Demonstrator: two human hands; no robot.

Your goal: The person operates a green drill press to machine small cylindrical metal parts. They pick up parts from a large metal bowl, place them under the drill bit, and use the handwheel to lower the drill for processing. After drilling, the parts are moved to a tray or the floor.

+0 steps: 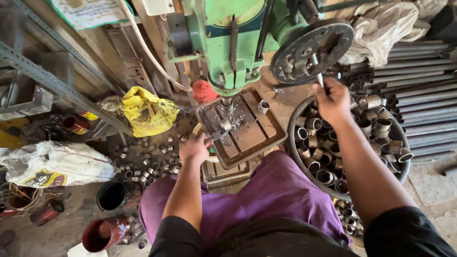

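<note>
Drill table (254, 138) carries a metal ring (263, 106) and, apparently, scattered shavings (236, 123).

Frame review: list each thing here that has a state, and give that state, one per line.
Left hand: closed on a small metal piece at the drill table edge.
Right hand: gripping the feed handle.
Drill bit: down near the table.
Round tub: full of short metal rings.
Dark red can: open, tipped over.
Yellow bag: crumpled.
</note>
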